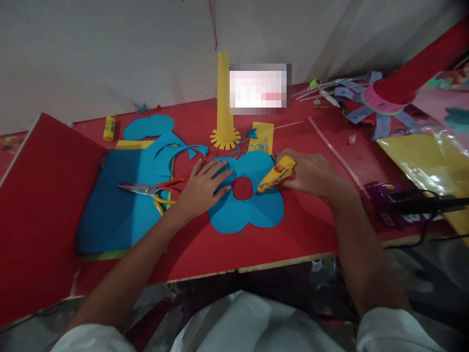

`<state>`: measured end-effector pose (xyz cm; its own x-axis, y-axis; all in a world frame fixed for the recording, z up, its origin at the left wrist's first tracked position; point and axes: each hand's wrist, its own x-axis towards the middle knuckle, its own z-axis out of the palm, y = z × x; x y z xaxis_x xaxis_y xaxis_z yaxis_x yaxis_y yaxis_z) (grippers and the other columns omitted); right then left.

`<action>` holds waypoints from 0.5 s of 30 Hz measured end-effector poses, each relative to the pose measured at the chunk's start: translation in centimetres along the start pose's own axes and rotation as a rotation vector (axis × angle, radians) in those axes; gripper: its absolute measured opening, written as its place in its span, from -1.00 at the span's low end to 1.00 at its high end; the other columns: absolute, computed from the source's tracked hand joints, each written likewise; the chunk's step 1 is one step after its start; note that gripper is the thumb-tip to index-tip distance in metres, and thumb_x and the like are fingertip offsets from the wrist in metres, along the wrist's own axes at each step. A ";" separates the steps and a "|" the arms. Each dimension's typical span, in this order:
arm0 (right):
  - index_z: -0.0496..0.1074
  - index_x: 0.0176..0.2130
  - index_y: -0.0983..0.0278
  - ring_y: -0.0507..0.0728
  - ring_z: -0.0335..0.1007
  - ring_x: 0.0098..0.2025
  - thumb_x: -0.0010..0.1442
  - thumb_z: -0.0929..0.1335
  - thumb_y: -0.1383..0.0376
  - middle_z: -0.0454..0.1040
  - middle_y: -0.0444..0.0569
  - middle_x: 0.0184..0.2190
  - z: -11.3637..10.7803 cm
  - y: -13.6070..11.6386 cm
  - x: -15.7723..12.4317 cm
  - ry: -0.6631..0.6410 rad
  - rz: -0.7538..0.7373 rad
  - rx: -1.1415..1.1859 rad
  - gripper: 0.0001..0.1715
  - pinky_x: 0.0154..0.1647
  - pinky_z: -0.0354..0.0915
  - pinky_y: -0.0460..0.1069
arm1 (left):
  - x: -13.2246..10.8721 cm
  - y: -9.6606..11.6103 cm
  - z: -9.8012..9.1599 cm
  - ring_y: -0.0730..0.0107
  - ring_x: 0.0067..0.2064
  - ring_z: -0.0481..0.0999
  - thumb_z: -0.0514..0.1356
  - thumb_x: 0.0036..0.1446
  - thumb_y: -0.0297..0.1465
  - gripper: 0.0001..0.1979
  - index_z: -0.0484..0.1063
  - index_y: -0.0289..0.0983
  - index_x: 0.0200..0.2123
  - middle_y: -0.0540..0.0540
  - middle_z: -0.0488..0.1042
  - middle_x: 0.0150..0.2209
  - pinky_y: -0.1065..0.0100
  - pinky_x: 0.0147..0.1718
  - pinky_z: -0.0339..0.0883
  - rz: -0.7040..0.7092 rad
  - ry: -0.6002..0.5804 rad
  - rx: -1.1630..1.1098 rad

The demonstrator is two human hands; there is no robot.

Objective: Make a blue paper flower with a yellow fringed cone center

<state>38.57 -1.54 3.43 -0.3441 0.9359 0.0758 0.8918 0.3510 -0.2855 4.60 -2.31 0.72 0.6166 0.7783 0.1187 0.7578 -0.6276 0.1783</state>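
A blue paper flower with several rounded petals lies flat on the red table, and red shows through the round hole at its middle. My left hand rests on the flower's left petals, fingers stretched out and apart. Gripped in my right hand is a yellow glue gun, its tip pointing down to the blue paper just right of the hole. Whether the tip touches the paper, I cannot tell. Scissors with red and yellow handles lie left of my left hand, partly hidden by it.
Blue paper sheets and cut blue offcuts lie at left beside a raised red board. A yellow paper tube with a fringed base stands behind the flower. A glue stick is far left; a clear stick lies right.
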 end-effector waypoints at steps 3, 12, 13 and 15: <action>0.54 -0.06 0.17 0.34 0.61 -0.19 0.14 0.50 0.08 0.70 0.03 -0.17 0.0 -0.2 0.0 -0.010 -0.020 -0.020 -0.60 -0.33 0.09 0.04 | 0.0 0.1 -0.1 -0.05 0.55 0.25 0.02 0.56 -0.11 -0.49 0.45 -0.14 0.40 -0.17 0.33 0.51 -0.25 0.59 -0.09 -0.001 0.001 -0.004; 0.55 -0.05 0.18 0.35 0.63 -0.18 0.19 0.48 0.10 0.72 0.08 -0.16 -0.3 -0.3 0.1 -0.034 -0.037 -0.047 -0.64 -0.35 0.09 0.05 | 0.0 0.1 -0.1 -0.03 0.56 0.23 0.02 0.56 -0.10 -0.48 0.44 -0.15 0.40 -0.18 0.34 0.51 -0.25 0.59 -0.11 0.001 -0.003 -0.017; 0.55 -0.05 0.19 0.35 0.63 -0.18 0.19 0.48 0.10 0.71 0.08 -0.17 -0.3 -0.3 0.1 -0.035 -0.030 -0.050 -0.64 -0.35 0.09 0.05 | 0.1 0.2 -0.1 -0.02 0.56 0.24 0.02 0.56 -0.10 -0.48 0.45 -0.15 0.40 -0.18 0.34 0.51 -0.25 0.59 -0.11 0.001 -0.003 -0.018; 0.55 -0.05 0.18 0.37 0.63 -0.17 0.20 0.48 0.10 0.71 0.09 -0.17 -0.3 -0.2 0.1 -0.037 -0.029 -0.049 -0.66 -0.34 0.10 0.06 | 0.1 0.2 -0.2 -0.02 0.56 0.24 0.03 0.56 -0.11 -0.48 0.45 -0.17 0.39 -0.18 0.34 0.51 -0.24 0.59 -0.10 0.003 -0.001 -0.019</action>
<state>38.45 -1.53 3.73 -0.3799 0.9238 0.0483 0.8941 0.3801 -0.2369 4.74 -2.36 0.92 0.6188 0.7766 0.1186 0.7520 -0.6292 0.1967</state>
